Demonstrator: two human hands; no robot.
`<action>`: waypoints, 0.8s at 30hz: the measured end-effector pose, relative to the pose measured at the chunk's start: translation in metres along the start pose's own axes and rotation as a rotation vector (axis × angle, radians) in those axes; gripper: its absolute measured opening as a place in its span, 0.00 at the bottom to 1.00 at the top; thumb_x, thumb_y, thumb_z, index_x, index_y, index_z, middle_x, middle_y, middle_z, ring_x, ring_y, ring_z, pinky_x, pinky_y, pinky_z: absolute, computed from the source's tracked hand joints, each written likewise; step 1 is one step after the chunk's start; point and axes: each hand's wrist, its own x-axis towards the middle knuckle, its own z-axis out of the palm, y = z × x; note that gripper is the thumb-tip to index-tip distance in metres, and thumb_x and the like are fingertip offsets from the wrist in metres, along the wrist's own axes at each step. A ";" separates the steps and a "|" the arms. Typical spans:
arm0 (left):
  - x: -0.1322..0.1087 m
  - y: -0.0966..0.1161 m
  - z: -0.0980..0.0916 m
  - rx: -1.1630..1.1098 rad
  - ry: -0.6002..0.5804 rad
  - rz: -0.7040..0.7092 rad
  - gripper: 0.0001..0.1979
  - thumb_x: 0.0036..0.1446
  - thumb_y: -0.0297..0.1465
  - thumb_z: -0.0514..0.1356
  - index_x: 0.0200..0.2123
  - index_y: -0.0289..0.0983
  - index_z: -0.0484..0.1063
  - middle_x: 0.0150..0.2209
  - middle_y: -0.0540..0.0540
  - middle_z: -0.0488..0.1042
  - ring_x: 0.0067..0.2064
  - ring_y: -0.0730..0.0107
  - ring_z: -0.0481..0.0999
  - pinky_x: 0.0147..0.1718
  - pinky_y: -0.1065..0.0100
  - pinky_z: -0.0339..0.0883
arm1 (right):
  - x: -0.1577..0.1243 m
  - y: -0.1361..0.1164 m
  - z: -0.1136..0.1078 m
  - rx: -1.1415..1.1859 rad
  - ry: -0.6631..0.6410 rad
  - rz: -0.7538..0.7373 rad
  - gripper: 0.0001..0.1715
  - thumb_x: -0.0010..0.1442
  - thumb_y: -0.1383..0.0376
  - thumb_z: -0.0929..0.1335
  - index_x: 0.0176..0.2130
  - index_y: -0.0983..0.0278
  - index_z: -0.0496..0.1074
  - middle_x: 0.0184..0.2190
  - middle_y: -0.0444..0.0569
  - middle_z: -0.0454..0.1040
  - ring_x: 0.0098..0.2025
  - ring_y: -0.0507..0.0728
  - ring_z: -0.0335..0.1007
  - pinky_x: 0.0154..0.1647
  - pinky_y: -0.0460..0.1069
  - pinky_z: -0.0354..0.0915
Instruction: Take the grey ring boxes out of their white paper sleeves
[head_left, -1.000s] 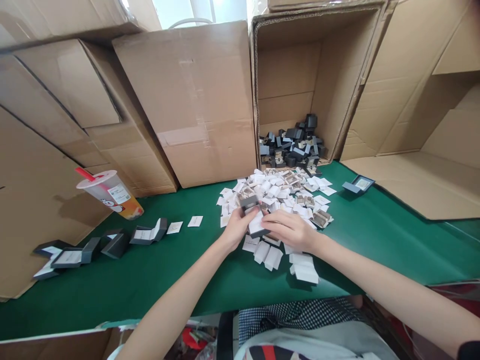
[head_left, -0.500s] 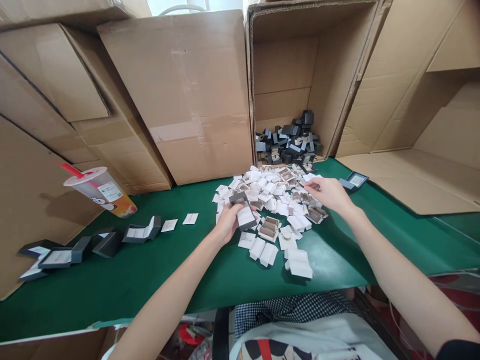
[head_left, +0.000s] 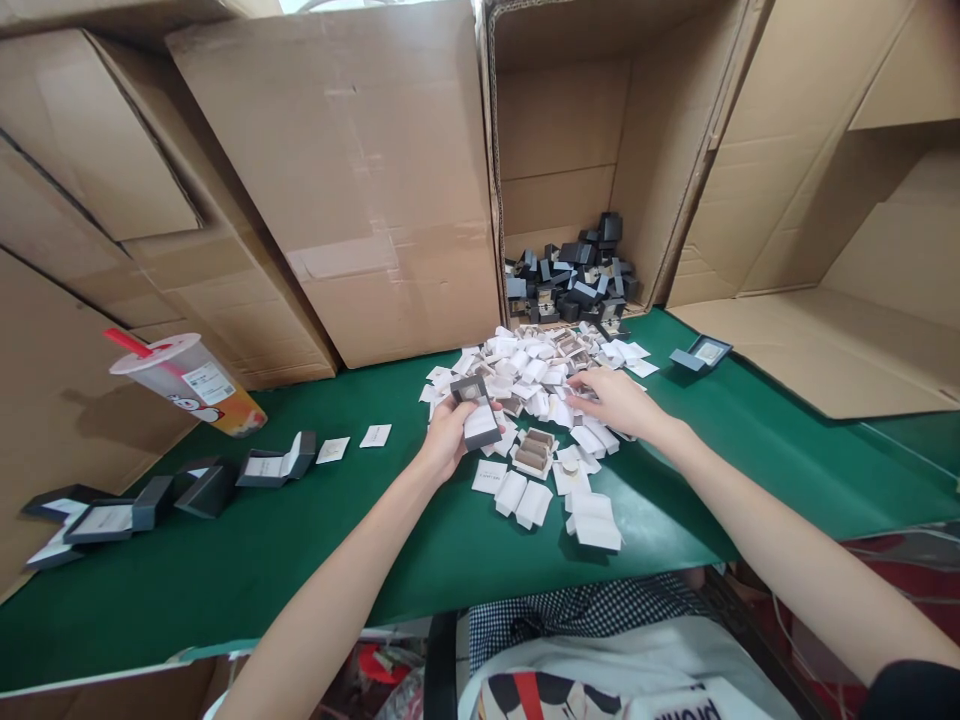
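Note:
My left hand (head_left: 448,435) is closed round a small dark grey jewellery box (head_left: 481,425), whose lid is raised and whose inside is white. It hovers at the left edge of a heap of white folded card inserts (head_left: 534,370). Over the right part of that heap is my right hand (head_left: 611,398), fingers stretched out and apart, the tips touching or just above the inserts; nothing shows in them. In front of the heap lie a brown padded insert (head_left: 535,453), a flat white card (head_left: 489,477) and a few unfolded white inserts (head_left: 592,520).
Many small dark boxes (head_left: 577,270) are piled inside an upright cardboard carton (head_left: 562,120). A plastic drink cup (head_left: 191,385) with a red straw stands left, behind a row of opened dark boxes (head_left: 154,500). Another opened box (head_left: 701,353) lies on the green tabletop (head_left: 315,560) at right.
My right hand has moved left and a little down across the heap, its fingers going from a pinch to stretched out. The left hand still holds the box. The view has shifted slightly.

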 end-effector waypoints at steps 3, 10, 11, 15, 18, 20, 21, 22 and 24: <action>-0.001 0.001 0.001 -0.002 -0.014 -0.006 0.16 0.52 0.27 0.57 0.45 0.36 0.63 0.41 0.40 0.78 0.27 0.61 0.80 0.17 0.66 0.72 | 0.000 0.001 0.002 0.029 -0.039 0.025 0.19 0.58 0.57 0.67 0.45 0.66 0.73 0.39 0.54 0.78 0.43 0.64 0.71 0.43 0.57 0.66; -0.003 0.003 0.003 -0.006 0.000 -0.033 0.17 0.53 0.27 0.58 0.47 0.36 0.62 0.45 0.38 0.77 0.30 0.62 0.80 0.17 0.69 0.71 | 0.000 -0.012 -0.006 0.108 0.038 0.002 0.13 0.60 0.62 0.63 0.35 0.63 0.76 0.37 0.52 0.79 0.39 0.62 0.73 0.42 0.56 0.65; -0.003 0.003 0.003 -0.008 -0.012 -0.029 0.16 0.54 0.28 0.58 0.47 0.36 0.62 0.46 0.37 0.76 0.31 0.61 0.80 0.17 0.70 0.71 | -0.001 -0.015 -0.008 0.129 0.103 0.029 0.13 0.60 0.63 0.63 0.34 0.63 0.76 0.36 0.52 0.79 0.38 0.62 0.73 0.42 0.56 0.65; -0.007 0.008 0.006 -0.052 -0.031 -0.014 0.19 0.54 0.31 0.59 0.50 0.38 0.61 0.49 0.37 0.75 0.36 0.58 0.81 0.20 0.67 0.74 | -0.003 -0.024 -0.017 0.397 0.412 0.191 0.12 0.59 0.61 0.65 0.36 0.64 0.76 0.35 0.51 0.78 0.35 0.58 0.72 0.39 0.54 0.66; -0.010 0.012 0.008 -0.132 -0.044 0.003 0.22 0.54 0.29 0.56 0.53 0.38 0.60 0.50 0.38 0.74 0.40 0.56 0.80 0.24 0.63 0.76 | -0.003 -0.031 -0.018 0.758 0.449 0.266 0.16 0.56 0.59 0.69 0.43 0.64 0.74 0.34 0.49 0.77 0.34 0.56 0.71 0.38 0.52 0.67; -0.012 0.013 0.009 -0.173 -0.075 0.018 0.24 0.52 0.27 0.55 0.54 0.39 0.59 0.52 0.39 0.73 0.43 0.56 0.79 0.29 0.60 0.77 | -0.003 -0.038 -0.015 0.988 0.402 0.297 0.22 0.53 0.58 0.71 0.47 0.63 0.73 0.31 0.47 0.75 0.32 0.54 0.70 0.36 0.51 0.67; -0.013 0.013 0.009 -0.182 -0.087 0.032 0.26 0.52 0.25 0.55 0.55 0.40 0.59 0.52 0.40 0.73 0.44 0.56 0.79 0.31 0.59 0.78 | -0.002 -0.041 -0.013 1.084 0.372 0.314 0.24 0.52 0.58 0.72 0.48 0.62 0.72 0.30 0.45 0.75 0.31 0.53 0.69 0.35 0.50 0.67; -0.014 0.012 0.010 -0.184 -0.095 0.050 0.27 0.51 0.24 0.55 0.55 0.41 0.58 0.53 0.41 0.73 0.45 0.58 0.78 0.33 0.58 0.78 | -0.002 -0.045 -0.010 1.165 0.342 0.334 0.25 0.51 0.58 0.73 0.48 0.62 0.72 0.29 0.45 0.74 0.30 0.52 0.68 0.34 0.49 0.67; -0.015 0.012 0.011 -0.173 -0.099 0.093 0.27 0.51 0.24 0.56 0.55 0.42 0.58 0.54 0.42 0.72 0.45 0.60 0.78 0.35 0.58 0.78 | -0.003 -0.053 -0.006 1.285 0.263 0.382 0.25 0.48 0.59 0.74 0.46 0.62 0.74 0.29 0.44 0.75 0.29 0.51 0.67 0.33 0.48 0.67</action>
